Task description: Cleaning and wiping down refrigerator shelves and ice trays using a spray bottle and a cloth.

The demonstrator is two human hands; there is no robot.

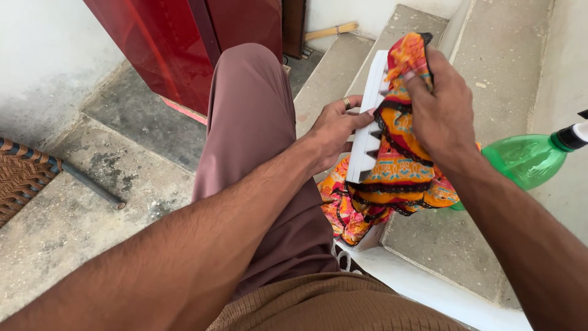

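Observation:
My left hand (334,130) grips the near edge of a white plastic piece (366,132) with a toothed, zigzag edge, held upright over the steps. My right hand (442,110) presses a bright orange, red and black patterned cloth (401,165) against the far side and top of that white piece. The cloth hangs down below the hands in folds. A ring shows on a finger of my left hand. My leg in mauve trousers (254,135) stretches out beneath my left arm.
A green spray bottle (530,159) with a white and black nozzle lies on the concrete step (447,245) at right. A dark red door (177,43) stands ahead, a woven mat (21,178) and metal rod (92,184) lie at left.

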